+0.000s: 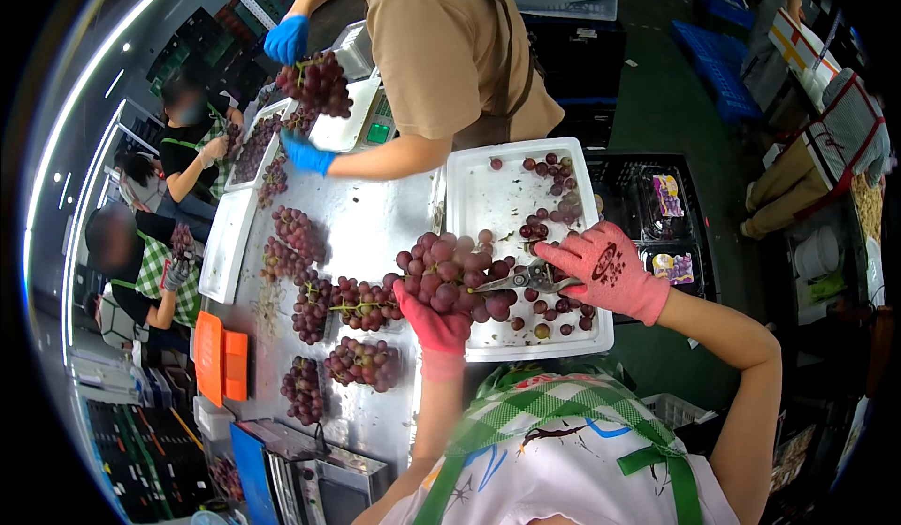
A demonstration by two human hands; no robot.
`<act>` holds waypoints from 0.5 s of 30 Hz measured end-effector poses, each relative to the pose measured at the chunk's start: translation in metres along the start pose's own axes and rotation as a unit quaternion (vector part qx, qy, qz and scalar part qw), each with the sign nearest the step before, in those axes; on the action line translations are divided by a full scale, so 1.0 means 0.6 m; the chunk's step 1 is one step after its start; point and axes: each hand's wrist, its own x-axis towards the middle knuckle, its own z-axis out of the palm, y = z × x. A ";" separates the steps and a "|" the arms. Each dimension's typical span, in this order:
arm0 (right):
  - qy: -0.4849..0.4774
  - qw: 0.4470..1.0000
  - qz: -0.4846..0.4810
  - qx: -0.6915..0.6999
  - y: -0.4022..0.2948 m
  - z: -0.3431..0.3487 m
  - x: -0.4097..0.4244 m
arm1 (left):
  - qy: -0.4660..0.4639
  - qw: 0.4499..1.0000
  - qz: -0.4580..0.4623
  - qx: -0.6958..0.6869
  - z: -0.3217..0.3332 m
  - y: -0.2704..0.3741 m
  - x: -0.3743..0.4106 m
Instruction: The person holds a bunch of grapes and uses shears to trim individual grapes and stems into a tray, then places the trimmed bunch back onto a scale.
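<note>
A bunch of red grapes (443,272) rests in my left hand (440,331), which wears a pink-red knit glove and holds it from below. My right hand (609,272), in a pink glove with dark print, grips a pair of pruning snips (517,280). Their pointed blades reach against the near side of the bunch. Beneath and beyond sits a white plastic tray (486,201) with loose grapes (556,173) and bits of stem scattered in it. The bunch hangs over the tray's left edge, hiding part of it.
On the metal table (366,222) lie several grape bunches (299,233), some in clear punnets (362,363). An orange plastic box (222,356) stands at the left edge. A co-worker's blue-gloved hand (288,39) lifts grapes near a scale (376,120). Labelled packs (665,198) fill a black crate at right.
</note>
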 end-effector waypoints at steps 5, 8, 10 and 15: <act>0.022 0.997 -0.003 0.080 -0.022 -0.006 -0.005 | -0.014 1.000 0.005 0.027 -0.032 -0.002 0.004; 0.040 0.993 0.017 0.108 -0.022 -0.010 -0.015 | -0.050 0.999 0.004 0.012 -0.016 0.001 -0.004; 0.056 0.988 0.050 0.133 -0.012 -0.008 -0.026 | -0.036 0.999 0.021 -0.003 -0.005 0.003 -0.010; -0.016 0.988 0.139 0.061 -0.002 -0.008 -0.033 | -0.008 0.995 0.094 -0.015 -0.005 0.012 -0.008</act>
